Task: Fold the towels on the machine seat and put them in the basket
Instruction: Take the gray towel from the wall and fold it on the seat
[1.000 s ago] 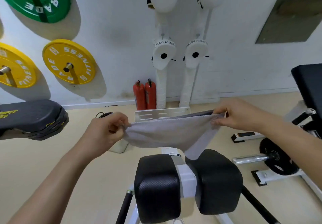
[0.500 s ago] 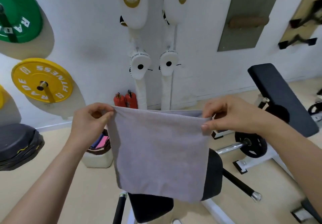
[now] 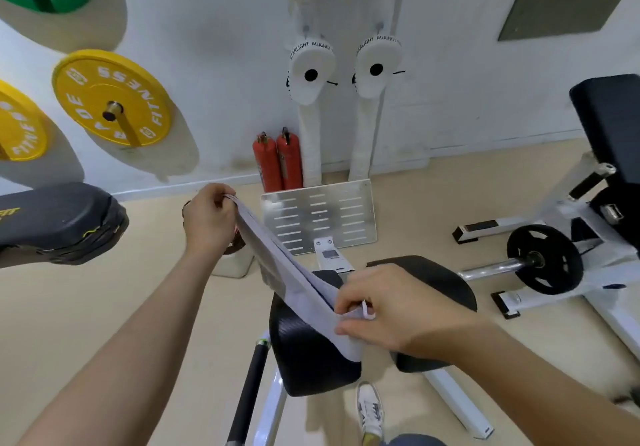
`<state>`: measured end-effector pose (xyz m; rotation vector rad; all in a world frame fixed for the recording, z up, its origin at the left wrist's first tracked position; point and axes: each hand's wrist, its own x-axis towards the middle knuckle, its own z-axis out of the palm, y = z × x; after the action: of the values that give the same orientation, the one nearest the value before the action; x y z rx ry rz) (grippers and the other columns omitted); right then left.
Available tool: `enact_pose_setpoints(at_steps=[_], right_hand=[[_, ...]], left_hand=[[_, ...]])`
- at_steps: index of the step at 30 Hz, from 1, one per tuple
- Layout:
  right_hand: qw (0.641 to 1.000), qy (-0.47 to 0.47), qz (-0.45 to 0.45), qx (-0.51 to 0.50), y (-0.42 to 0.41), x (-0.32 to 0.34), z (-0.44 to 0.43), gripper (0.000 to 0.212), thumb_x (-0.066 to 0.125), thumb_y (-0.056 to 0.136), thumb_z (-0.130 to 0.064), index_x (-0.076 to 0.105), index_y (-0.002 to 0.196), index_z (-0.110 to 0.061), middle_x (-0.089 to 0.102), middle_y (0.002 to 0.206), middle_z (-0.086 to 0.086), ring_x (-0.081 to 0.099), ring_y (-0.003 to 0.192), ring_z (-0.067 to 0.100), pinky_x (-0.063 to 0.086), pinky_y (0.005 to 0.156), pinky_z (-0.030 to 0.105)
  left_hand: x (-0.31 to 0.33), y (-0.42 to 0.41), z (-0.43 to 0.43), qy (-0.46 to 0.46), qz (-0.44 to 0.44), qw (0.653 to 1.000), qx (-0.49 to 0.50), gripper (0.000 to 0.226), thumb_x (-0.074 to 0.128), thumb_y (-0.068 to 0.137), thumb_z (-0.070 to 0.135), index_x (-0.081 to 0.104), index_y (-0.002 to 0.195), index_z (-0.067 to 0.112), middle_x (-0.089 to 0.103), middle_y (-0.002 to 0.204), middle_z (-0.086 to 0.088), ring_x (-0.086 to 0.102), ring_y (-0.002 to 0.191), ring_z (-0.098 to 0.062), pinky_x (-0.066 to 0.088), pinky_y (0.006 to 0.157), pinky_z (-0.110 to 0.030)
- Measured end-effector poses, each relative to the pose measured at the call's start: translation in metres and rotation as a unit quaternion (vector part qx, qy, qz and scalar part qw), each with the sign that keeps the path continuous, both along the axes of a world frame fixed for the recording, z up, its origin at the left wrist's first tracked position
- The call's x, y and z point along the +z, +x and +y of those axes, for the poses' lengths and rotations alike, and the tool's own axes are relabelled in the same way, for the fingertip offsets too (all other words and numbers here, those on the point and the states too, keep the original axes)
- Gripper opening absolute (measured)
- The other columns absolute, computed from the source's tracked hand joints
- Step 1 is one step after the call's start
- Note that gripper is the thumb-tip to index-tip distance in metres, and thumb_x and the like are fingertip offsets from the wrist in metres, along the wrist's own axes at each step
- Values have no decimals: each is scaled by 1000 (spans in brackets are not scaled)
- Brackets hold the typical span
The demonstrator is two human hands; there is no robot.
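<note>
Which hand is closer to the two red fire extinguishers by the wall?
Left. The left hand grips the far end of the towel, just down-left of the fire extinguishers. The right hand pinches the near end, back over the black seat pads, farther from them.

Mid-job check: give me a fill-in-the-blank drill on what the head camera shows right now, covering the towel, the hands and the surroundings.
The left hand and right hand each grip an end of the ___ cloth towel. The towel stretches above the ___ padded machine seat. Against the white wall stand ___ red cylindrical fire extinguishers. The round wall-mounted weight plate lettered FITNESS is ___.
Missing words: grey; black; two; yellow.
</note>
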<state>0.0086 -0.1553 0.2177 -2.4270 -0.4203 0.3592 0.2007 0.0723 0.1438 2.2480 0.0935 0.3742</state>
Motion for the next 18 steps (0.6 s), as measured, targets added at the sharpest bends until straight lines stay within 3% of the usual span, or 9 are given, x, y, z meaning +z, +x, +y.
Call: enact_pose_setpoints(at_steps=[3,7,9,12,18], right_hand=[[996,86,20,-22,5,-3,10,5,69,83,-36,68,86,-32,60,82,-12,56,79,9,52,75,29],[957,256,47,-126,14,-10,-2,8,75,80,-23,70,78,-29,65,77,-9,61,77,8,54,76,24],[940,301,49,-152,17,-23,-22,13,76,79,-20,69,75,-29,65,74,-7,61,72,10,53,71,22],[927,294,73,-221,17,-57,-68,13,75,79,-19,70,70,-27,66,70,-1,58,63,8,50,64,19],[885,178,109,-417,7,-174,-161,27,77,78,-18,62,56,-20,55,53,0,46,50,3,41,54,15]], left_hand=[[8,11,-3,-21,-50,998,26,25,44,84,5,65,95,13,68,92,-2,55,81,-15,34,71,-18],[31,37,-34,-8,-114,993,4,28,40,82,3,64,95,10,64,91,3,52,80,-9,32,70,-15],[26,52,-63,19,-121,991,-49,29,39,81,1,64,95,10,66,93,-1,55,82,-15,35,72,-20],[-13,68,-120,89,-86,982,-143,28,40,84,1,63,96,11,67,96,-8,58,87,-27,37,74,-28],[-165,70,-238,183,84,923,-327,25,43,84,-1,61,96,11,66,98,-10,59,91,-29,36,71,-29]])
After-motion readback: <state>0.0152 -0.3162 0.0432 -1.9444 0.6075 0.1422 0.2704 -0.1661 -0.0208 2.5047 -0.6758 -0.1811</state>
